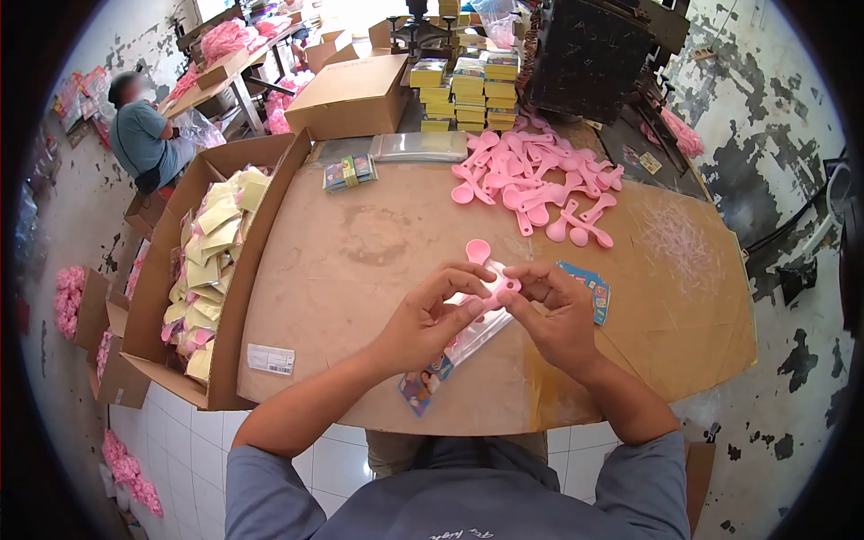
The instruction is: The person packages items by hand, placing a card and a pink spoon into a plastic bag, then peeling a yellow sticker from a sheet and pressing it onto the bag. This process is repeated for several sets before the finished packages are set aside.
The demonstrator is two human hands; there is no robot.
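My left hand (436, 315) and my right hand (553, 310) meet over the middle of the table, fingers closed around pink plastic measuring spoons. One spoon's round bowl (478, 250) sticks out beyond my left fingertips. My right thumb and fingers pinch a pink handle end (513, 284) with a hole in it. Directly beneath the hands lies a clear plastic bag (490, 335), partly covered by them. A printed blue card (423, 387) shows at the bag's near end. Several blue printed cards (596, 292) lie fanned out beside my right hand.
A heap of pink spoons (531, 171) covers the table's far side. An open carton (225, 351) of packed bags stands left. A banded card stack (349, 173), clear bags (420, 147) and thin plastic strands (679, 236) lie on the table. Another person (144, 135) sits far left.
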